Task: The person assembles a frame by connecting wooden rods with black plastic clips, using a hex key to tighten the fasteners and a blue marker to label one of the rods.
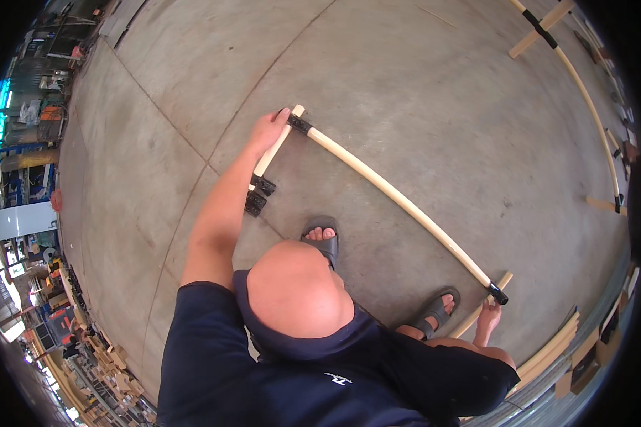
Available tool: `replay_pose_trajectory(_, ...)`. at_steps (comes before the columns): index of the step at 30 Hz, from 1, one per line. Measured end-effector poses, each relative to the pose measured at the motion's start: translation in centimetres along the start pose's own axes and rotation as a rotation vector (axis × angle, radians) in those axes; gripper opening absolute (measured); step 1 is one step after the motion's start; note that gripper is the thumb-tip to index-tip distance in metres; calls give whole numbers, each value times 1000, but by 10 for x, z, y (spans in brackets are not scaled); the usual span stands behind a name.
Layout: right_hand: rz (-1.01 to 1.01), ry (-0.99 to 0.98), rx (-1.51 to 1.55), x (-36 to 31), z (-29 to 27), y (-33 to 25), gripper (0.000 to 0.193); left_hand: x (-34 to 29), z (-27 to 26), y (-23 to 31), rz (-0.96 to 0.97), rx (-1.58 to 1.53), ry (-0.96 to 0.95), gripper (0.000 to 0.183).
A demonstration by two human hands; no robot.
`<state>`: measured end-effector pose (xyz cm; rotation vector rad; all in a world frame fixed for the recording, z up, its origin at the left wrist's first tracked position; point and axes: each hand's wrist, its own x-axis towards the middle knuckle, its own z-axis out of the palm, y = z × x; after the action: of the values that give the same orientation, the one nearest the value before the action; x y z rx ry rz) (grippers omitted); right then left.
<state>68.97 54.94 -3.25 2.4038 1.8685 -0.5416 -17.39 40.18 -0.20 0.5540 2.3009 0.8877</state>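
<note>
A long pale wooden bar (pixel 399 199) runs slantwise from upper left to lower right, with a black bracket at each end. My left hand (pixel 269 130) is closed round the top of a short wooden post (pixel 267 162), against the left black bracket (pixel 300 124). Two more black fittings (pixel 256 203) are by the lower end of that post. At the other end, my right hand (pixel 488 317) grips a second wooden post (pixel 466 324) just below the right black bracket (pixel 498 292); its fingers are partly hidden.
Concrete floor (pixel 192 92) surrounds my sandalled feet. Another wooden frame with black joints (pixel 584 92) lies along the right. Wooden boards (pixel 548 349) are stacked at lower right. Shelves and cluttered goods (pixel 35 156) line the left side.
</note>
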Motion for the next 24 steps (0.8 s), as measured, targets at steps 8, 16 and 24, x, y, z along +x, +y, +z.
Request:
replay_pose_trajectory(8, -4, -91, 214, -24, -9, -8, 51, -120, 40, 14, 519, 196, 287, 27)
replay_pose_trajectory(16, -13, -42, 530, -78, 22, -1, 57, -291, 90, -27, 423, 26, -75, 10)
replay_pose_trajectory(24, 22, 246, 264, -102, 23, -31, 59, -338, 117, -46, 37, -253, 27, 15)
